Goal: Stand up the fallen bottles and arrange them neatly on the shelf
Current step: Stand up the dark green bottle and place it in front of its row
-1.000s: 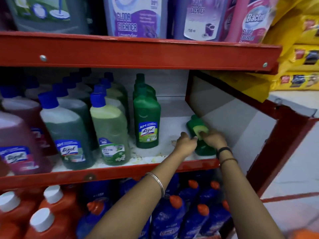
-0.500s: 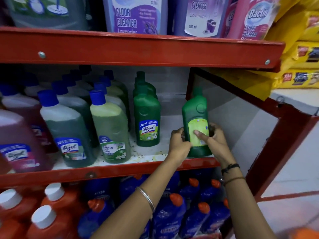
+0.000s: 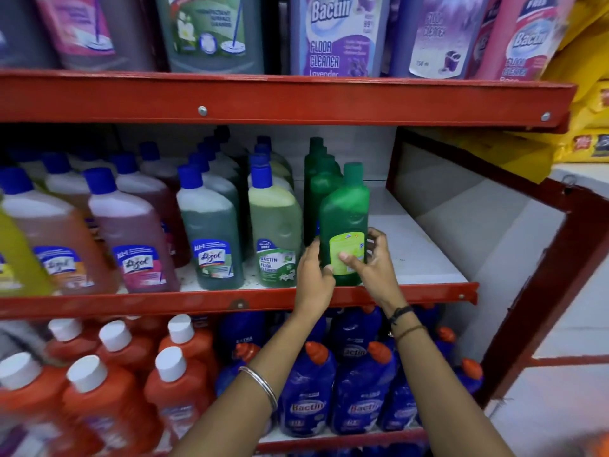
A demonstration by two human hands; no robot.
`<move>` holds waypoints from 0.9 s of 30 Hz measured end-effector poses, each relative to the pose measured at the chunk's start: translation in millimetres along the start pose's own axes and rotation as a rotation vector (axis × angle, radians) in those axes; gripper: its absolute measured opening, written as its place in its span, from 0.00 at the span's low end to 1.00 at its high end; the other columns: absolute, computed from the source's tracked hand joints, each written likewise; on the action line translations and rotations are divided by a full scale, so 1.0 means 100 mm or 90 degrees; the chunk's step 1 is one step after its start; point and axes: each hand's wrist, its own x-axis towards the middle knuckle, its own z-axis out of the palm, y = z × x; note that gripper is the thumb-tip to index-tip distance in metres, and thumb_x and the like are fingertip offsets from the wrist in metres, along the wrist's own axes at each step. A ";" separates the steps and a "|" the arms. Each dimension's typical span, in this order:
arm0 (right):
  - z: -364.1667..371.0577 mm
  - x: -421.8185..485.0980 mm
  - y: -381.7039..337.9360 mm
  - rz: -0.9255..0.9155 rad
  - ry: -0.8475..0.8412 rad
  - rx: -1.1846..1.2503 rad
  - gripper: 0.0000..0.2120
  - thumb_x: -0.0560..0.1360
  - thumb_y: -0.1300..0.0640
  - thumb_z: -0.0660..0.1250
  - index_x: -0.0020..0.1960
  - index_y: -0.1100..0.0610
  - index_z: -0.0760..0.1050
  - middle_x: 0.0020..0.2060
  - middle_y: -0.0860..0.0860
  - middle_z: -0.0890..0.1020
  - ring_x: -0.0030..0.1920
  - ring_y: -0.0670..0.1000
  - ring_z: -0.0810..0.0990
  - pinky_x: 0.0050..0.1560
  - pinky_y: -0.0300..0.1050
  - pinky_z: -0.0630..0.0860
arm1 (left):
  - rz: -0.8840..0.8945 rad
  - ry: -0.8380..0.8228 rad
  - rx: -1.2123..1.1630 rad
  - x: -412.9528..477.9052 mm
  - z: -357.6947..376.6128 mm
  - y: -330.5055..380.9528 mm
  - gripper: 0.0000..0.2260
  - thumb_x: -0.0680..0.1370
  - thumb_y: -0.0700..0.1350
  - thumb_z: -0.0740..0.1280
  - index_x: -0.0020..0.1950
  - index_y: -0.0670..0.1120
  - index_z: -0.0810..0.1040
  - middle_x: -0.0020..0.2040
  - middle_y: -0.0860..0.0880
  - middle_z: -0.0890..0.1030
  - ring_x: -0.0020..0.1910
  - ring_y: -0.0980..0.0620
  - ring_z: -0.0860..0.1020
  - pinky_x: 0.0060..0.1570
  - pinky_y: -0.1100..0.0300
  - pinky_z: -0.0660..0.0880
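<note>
A dark green bottle (image 3: 346, 212) with a green cap and a yellow-green label stands upright near the front of the middle shelf (image 3: 412, 255). My left hand (image 3: 313, 275) grips its lower left side and my right hand (image 3: 372, 262) wraps its lower right side, thumb across the label. The bottle sits just in front of a row of matching green bottles (image 3: 318, 173) that runs toward the back. To its left stands a light green Bactin bottle (image 3: 273, 225) with a blue cap.
Rows of blue-capped Lizol bottles (image 3: 211, 232) fill the left of the middle shelf. White shelf surface lies bare to the right, up to the red frame post (image 3: 540, 285). Floor cleaner bottles stand above; orange bottles (image 3: 99, 390) and blue bottles (image 3: 359, 384) below.
The green bottle lay on its side at the shelf's right a second ago. Both hands have stood it up and carried it left, up against the row of green bottles.
</note>
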 end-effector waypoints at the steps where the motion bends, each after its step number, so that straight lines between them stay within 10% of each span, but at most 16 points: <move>1: 0.01 -0.02 0.02 -0.001 0.006 0.003 0.28 0.66 0.58 0.74 0.61 0.54 0.64 0.58 0.58 0.77 0.54 0.51 0.79 0.56 0.55 0.78 | 0.001 -0.007 0.002 -0.03 -0.01 -0.02 0.30 0.71 0.34 0.60 0.72 0.49 0.62 0.70 0.43 0.71 0.68 0.44 0.70 0.67 0.43 0.68; 8: -0.19 -0.05 0.04 -0.014 0.025 -0.052 0.27 0.71 0.64 0.70 0.68 0.58 0.66 0.55 0.52 0.71 0.50 0.36 0.78 0.52 0.30 0.75 | 0.054 -0.021 -0.012 -0.20 0.00 0.11 0.28 0.72 0.27 0.54 0.71 0.45 0.66 0.69 0.45 0.71 0.66 0.50 0.72 0.68 0.55 0.68; 12: -0.28 -0.13 0.02 -0.003 -0.009 -0.022 0.17 0.75 0.63 0.65 0.62 0.57 0.66 0.58 0.50 0.75 0.62 0.53 0.76 0.65 0.49 0.72 | 0.062 -0.045 -0.050 -0.35 0.09 0.14 0.32 0.69 0.23 0.52 0.70 0.42 0.67 0.62 0.52 0.69 0.51 0.67 0.70 0.55 0.79 0.65; 18: -0.28 -0.06 0.01 0.046 -0.026 -0.004 0.29 0.72 0.37 0.61 0.65 0.55 0.71 0.65 0.56 0.73 0.64 0.50 0.75 0.66 0.49 0.71 | 0.083 -0.063 -0.078 -0.40 0.19 0.24 0.32 0.68 0.21 0.53 0.67 0.43 0.71 0.60 0.49 0.69 0.62 0.55 0.71 0.62 0.73 0.66; 23: -0.25 -0.01 -0.02 0.017 -0.020 0.075 0.15 0.77 0.55 0.63 0.61 0.59 0.72 0.54 0.52 0.81 0.54 0.48 0.81 0.54 0.38 0.78 | 0.095 -0.065 -0.081 -0.39 0.18 0.26 0.28 0.69 0.23 0.52 0.61 0.42 0.76 0.55 0.51 0.72 0.56 0.63 0.72 0.62 0.71 0.68; 27: -0.19 0.03 0.06 0.040 -0.049 0.100 0.07 0.77 0.56 0.63 0.55 0.52 0.71 0.51 0.50 0.81 0.55 0.51 0.80 0.55 0.44 0.78 | 0.045 0.053 -0.073 -0.33 0.14 0.17 0.28 0.67 0.26 0.54 0.64 0.45 0.70 0.62 0.48 0.69 0.63 0.52 0.71 0.64 0.57 0.70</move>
